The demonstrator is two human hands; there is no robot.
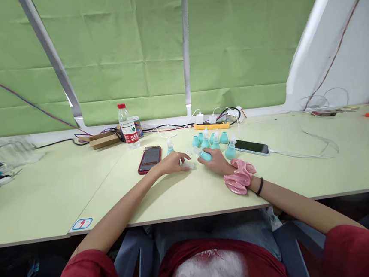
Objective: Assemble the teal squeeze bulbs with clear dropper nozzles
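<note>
My right hand (218,162) is closed around a teal squeeze bulb (205,155), tilted so that its translucent nozzle points up and left. My left hand (175,161) rests low over the table with thumb and forefinger apart. At its fingertips lies a small translucent plastic piece (190,165); whether the thumb touches it I cannot tell. Behind the left hand stands a teal bulb with a nozzle (170,146), partly hidden. Another nozzled bulb (230,149) stands upright beyond my right wrist. Several more teal bulbs (215,141) are grouped behind my hands, some with nozzles, some without.
A phone in a red case (149,159) lies left of my left hand. To the right, a second phone (252,147) is plugged into a white cable. Farther back are a water bottle (128,128), a can (136,126), a cardboard piece (105,139) and a yellow power strip (212,126).
</note>
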